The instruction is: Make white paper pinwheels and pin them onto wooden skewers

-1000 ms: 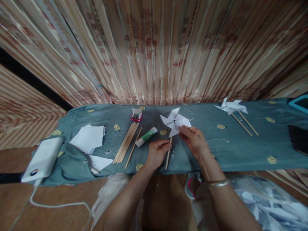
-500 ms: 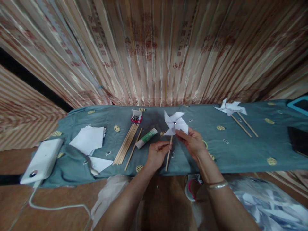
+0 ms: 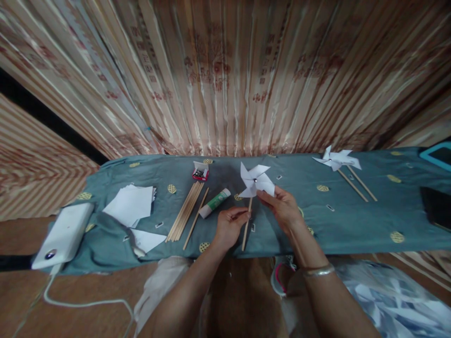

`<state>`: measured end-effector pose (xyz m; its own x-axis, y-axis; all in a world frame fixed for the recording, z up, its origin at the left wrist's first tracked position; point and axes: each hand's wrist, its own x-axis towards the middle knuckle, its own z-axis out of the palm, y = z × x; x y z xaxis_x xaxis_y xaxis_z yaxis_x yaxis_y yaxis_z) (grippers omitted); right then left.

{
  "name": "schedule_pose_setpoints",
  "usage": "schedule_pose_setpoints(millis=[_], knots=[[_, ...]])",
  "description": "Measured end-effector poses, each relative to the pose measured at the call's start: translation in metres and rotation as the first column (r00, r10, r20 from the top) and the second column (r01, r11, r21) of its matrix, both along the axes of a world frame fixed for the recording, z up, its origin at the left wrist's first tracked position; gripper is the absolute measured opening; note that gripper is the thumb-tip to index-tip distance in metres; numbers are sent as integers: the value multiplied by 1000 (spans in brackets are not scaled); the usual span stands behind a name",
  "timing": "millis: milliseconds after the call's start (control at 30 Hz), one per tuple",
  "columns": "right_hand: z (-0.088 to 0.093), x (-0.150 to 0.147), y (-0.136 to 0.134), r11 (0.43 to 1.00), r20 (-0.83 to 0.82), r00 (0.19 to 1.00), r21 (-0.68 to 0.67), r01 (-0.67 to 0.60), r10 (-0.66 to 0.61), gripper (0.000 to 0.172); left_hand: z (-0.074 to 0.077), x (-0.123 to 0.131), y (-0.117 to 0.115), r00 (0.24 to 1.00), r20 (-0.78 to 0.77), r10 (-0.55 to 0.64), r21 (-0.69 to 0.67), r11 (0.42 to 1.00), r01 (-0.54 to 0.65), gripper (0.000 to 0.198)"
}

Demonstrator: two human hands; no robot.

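Observation:
A white paper pinwheel (image 3: 254, 180) with a shiny pin at its centre is held up over the cloth. Its wooden stick (image 3: 245, 233) slants down toward the table's front edge. My left hand (image 3: 230, 226) is closed, pinching the stick below the vanes. On the pinwheel's lower right vane, my right hand (image 3: 281, 206) grips the paper between thumb and fingers. Left of my hands lie a green and white glue stick (image 3: 214, 203), a single wooden stick (image 3: 196, 218) and a bundle of several sticks (image 3: 184, 212). Behind them is an open red box of pins (image 3: 200, 172).
White paper sheets (image 3: 130, 204) are stacked at the left, with a white device (image 3: 64, 235) and its cable beyond. Finished pinwheels (image 3: 338, 159) lie at the right. A dark phone-like object (image 3: 437, 206) is at the far right. A clear plastic bag (image 3: 398, 298) stands below the edge.
Almost nothing differs. The pinwheel's vanes shift very slightly while both hands keep their hold.

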<state>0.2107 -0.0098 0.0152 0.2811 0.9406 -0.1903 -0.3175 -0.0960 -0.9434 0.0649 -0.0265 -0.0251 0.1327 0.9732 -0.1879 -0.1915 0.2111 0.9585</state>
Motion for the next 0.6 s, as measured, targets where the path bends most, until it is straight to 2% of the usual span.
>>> schedule_pose_setpoints(millis=[233,600], knots=[[-1,21,0,996,-27,997,43,80,-79,39,-4,-1,-1,999,-27,-22,-8,1000,22,19],[1,24,0,995,-45,994,10,97,-96,37,-7,0,-2,998,-4,-56,-8,998,56,23]])
